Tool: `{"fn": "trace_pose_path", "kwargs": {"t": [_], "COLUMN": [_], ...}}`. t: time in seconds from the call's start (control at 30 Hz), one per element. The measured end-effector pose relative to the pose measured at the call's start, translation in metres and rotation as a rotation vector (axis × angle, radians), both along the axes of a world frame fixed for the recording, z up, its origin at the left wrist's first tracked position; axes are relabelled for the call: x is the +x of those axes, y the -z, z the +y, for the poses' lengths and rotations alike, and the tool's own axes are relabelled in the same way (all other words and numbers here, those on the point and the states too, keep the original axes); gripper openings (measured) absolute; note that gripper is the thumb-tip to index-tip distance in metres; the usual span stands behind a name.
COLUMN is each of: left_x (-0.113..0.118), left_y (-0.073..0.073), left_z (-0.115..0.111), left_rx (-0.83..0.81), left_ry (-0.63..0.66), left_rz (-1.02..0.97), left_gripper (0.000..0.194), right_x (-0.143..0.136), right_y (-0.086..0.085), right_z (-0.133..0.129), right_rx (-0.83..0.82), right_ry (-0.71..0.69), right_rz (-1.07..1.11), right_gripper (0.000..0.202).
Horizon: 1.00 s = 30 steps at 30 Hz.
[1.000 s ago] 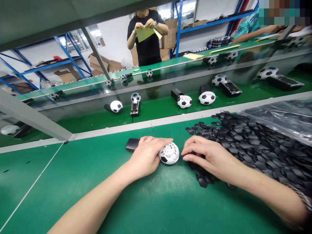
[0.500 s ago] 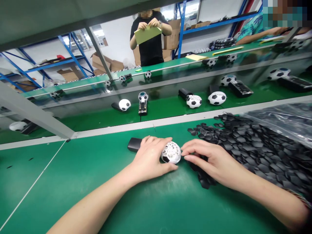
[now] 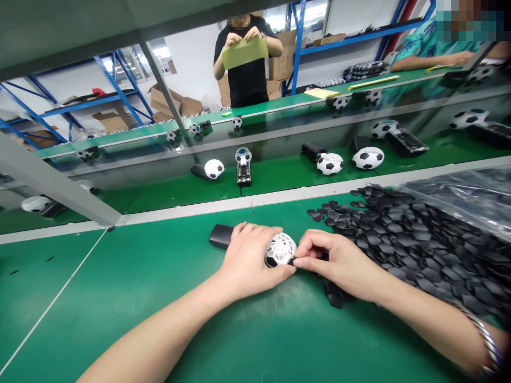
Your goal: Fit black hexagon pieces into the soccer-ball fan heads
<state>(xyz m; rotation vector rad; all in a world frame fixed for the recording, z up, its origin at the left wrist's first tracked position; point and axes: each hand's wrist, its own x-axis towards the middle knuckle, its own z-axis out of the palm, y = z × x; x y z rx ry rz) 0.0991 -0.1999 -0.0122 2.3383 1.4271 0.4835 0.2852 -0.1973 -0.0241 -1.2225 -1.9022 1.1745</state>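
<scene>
A black-handled device with a white, football-patterned head (image 3: 281,248) lies on the green bench, its handle (image 3: 221,236) pointing left. My left hand (image 3: 248,259) is wrapped over it where handle and head meet, thumb along the near side of the head. Fine white openwork covers the head's top, with black patches on the near side. At the head's lower right edge, my right hand (image 3: 339,259) pinches a small black piece (image 3: 292,261), touching the head. The piece is mostly hidden by the fingertips. Behind that hand spreads a pile of black, angular pieces (image 3: 415,234).
Beyond the metal rail (image 3: 191,205), a green conveyor (image 3: 167,186) carries several similar football-headed devices (image 3: 368,158). A clear plastic bag (image 3: 471,191) lies behind the pile. A post (image 3: 59,183) stands at left. Across the line, one person (image 3: 247,69) holds a yellow sheet; another sits at right.
My right hand's fingers have closed into a pinch at the head's lower right edge. Devices on the near conveyor have shifted right; those on the far strip have shifted left.
</scene>
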Motion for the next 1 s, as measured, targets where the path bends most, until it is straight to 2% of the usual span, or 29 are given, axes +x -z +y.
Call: {"fn": "trace_pose_path", "kwargs": {"t": [0.13,0.3,0.37,0.53,0.6,0.7,0.8,0.9,1.0], "left_x": [0.003,0.004,0.002,-0.011,-0.016,-0.019,-0.015,-0.008,-0.008], "left_y": [0.001,0.003,0.002,-0.006,-0.012,-0.017,-0.013,-0.004,0.003], "left_z": [-0.001,-0.002,-0.001,0.004,0.006,0.003,-0.002,-0.003,0.003], "left_rx": [-0.003,0.008,0.005,-0.034,-0.093,-0.182,-0.257,-0.231,-0.186], "left_ry": [-0.039,-0.041,0.014,0.16,0.207,0.226,0.185,0.169,0.176], "left_rz": [-0.046,-0.058,-0.055,0.008,0.04,0.065,0.001,-0.11,-0.179], "left_gripper": [0.051,0.05,0.053,0.068,0.064,0.065,0.07,0.06,0.053], "right_x": [-0.004,-0.001,0.005,0.022,0.023,0.021,0.015,0.008,0.003], "right_y": [0.002,0.007,0.006,0.005,0.005,0.005,0.004,0.005,0.008], "right_z": [0.001,0.005,0.008,0.011,0.01,0.007,0.004,0.002,0.002], "right_rx": [-0.103,-0.078,-0.035,0.203,0.25,0.273,0.285,0.299,0.308], "right_ry": [0.017,0.014,-0.02,-0.017,-0.053,-0.109,-0.09,-0.105,-0.12], "right_rz": [0.039,0.015,-0.075,-0.501,-0.581,-0.622,-0.591,-0.569,-0.575], "right_gripper": [0.013,0.016,0.016,0.017,0.002,0.014,0.007,0.015,0.012]}}
